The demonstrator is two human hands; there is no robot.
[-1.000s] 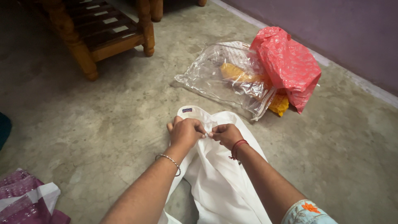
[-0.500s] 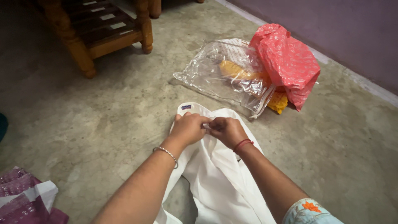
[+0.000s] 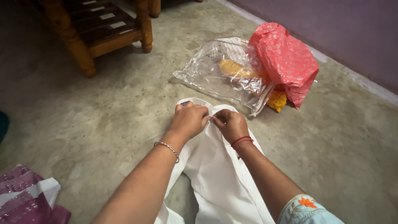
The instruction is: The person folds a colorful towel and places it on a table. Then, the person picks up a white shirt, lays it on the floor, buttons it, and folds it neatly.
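Note:
A white garment [image 3: 215, 178] lies on the concrete floor in front of me, its collar end pointing away. My left hand [image 3: 188, 120] grips the fabric near the collar, with a thin silver bracelet on that wrist. My right hand [image 3: 230, 124] pinches the same spot right beside it, wearing a red thread at the wrist. The two hands touch over the cloth, and what their fingertips pinch is hidden.
A clear plastic bag [image 3: 219, 72] holding something yellow lies beyond the garment, with a red plastic bag [image 3: 286, 58] against it. Wooden furniture [image 3: 95, 29] stands at the far left. Purple and white cloth [image 3: 25, 199] lies at the lower left. A wall [image 3: 331, 25] runs along the right.
Both hands stay together at the garment's collar end, with small finger movements. The view has shifted slightly.

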